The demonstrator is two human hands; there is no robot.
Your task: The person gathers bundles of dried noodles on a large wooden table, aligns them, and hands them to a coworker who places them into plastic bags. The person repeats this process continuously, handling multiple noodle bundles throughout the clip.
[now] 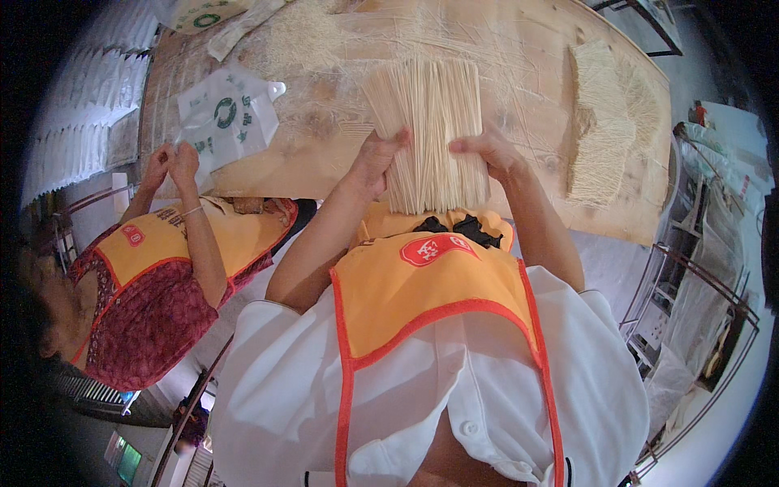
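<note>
Between my two hands is a wide, flat bundle of pale dried noodles [433, 134], its strands running away from my body. My left hand [382, 158] grips the bundle's left edge, thumb on top. On the right edge, my right hand [492, 152] holds it the same way, thumb over the strands. The bundle's near end is just above my orange apron [420, 280], at the table's front edge. Fingers beneath the bundle are hidden. A long pile of similar noodles [599, 128] lies on the wooden table [523, 201] to the right.
A co-worker in an orange apron [158, 234] stands at the left, both hands at a printed plastic bag [228, 119]. Loose noodle pieces [304, 36] are scattered at the table's far side, near another bag [204, 15]. Metal frames [712, 277] and plastic sheeting stand at the right.
</note>
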